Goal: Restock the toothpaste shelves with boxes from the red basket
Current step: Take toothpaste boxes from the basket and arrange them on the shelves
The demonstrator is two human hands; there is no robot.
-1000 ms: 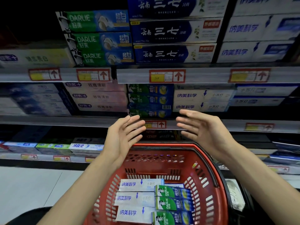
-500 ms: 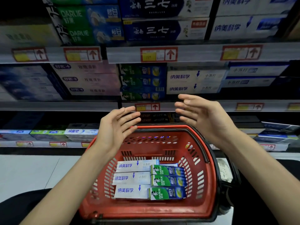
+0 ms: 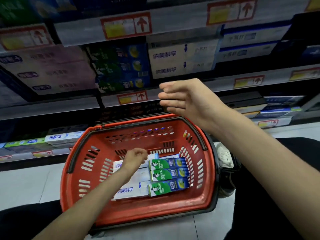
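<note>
Shelves (image 3: 173, 19): blurred rows of boxes, red-framed arrow tags on the edges.
Red basket (image 3: 138, 210): set on the floor, slotted walls, black handle.
Green boxes (image 3: 168, 175): three, marked "DARLIE", laid in the basket beside white boxes (image 3: 129, 190).
Left hand (image 3: 135, 159): lowered onto the white boxes; grip cannot be told.
Right hand (image 3: 187, 99): raised above the basket, fingers spread, nothing held.

The left hand (image 3: 134, 159) hides its fingers' contact with the white boxes (image 3: 129, 190).

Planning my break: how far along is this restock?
Early. The shelves already hold stock. The left hand is down in the red basket on the white boxes; grip unclear. The right hand hovers empty. Three green Darlie boxes and the white ones remain.
</note>
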